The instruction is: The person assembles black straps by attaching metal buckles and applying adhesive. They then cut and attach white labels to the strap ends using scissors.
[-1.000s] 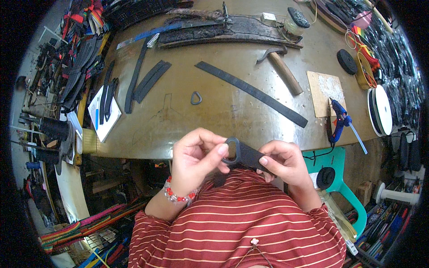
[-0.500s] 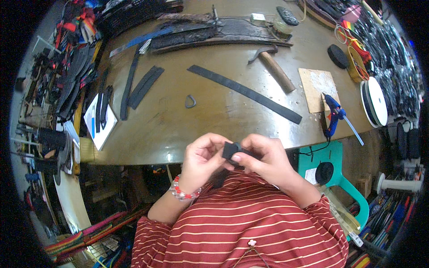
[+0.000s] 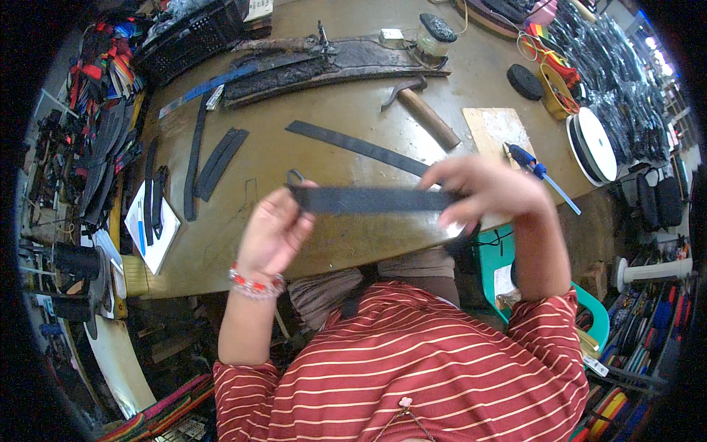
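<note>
A black webbing strap point(image 3: 375, 200) is stretched level above the near part of the table. My left hand point(image 3: 274, 227) is closed on its left end, thumb and fingers pinching it together with a dark metal ring point(image 3: 295, 177) that sticks up there. How the strap meets the ring is hidden by my fingers. At the other end my right hand point(image 3: 497, 193), blurred by motion, has the strap between thumb and fingers. Just beyond lies another black strap point(image 3: 353, 146), slanting across the table, its right end behind my right hand.
Shorter black strips point(image 3: 222, 163) lie at left, near a white pad point(image 3: 156, 250) with a blue pen. Farther back are a hammer point(image 3: 427, 118) and a dark worn board point(image 3: 383, 62). At right sit a blue glue gun point(image 3: 526, 158), a wooden square point(image 3: 490, 125) and a white spool point(image 3: 595, 144).
My hands have moved apart and up over the table, drawing the strap out straight. The ring that lay on the table is now at my left hand.
</note>
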`<move>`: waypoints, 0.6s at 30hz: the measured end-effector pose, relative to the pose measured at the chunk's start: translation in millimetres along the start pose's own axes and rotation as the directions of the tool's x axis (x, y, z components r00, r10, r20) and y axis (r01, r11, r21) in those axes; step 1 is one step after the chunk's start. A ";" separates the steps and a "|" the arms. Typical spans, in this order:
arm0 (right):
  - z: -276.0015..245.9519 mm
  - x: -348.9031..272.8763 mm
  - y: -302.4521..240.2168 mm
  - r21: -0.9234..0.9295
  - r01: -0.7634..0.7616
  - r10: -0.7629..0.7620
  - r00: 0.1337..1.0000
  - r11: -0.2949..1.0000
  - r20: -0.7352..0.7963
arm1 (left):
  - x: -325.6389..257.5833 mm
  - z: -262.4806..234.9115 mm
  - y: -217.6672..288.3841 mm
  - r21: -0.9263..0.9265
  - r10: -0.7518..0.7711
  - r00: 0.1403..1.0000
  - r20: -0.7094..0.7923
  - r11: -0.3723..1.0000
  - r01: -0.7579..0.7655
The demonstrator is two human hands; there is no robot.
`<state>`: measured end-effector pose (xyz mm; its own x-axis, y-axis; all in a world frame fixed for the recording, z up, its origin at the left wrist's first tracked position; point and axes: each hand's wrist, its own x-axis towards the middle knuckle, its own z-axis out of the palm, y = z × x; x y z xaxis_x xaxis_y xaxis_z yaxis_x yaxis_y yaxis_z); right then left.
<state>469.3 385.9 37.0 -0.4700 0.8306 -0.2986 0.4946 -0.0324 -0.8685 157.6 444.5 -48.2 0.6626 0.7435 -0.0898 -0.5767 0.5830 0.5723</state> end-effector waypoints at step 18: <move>-20.4 -87.0 209.4 -0.120 -0.458 0.002 0.257 0.881 -0.966 | 61.3 -44.0 -44.5 0.333 0.112 0.979 -0.168 0.942 -0.051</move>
<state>628.6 318.3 -110.8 0.5866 0.7507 0.3040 0.7388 -0.3421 -0.5807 202.9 478.5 -115.1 0.5042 0.8485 -0.1608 -0.4176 0.4025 0.8146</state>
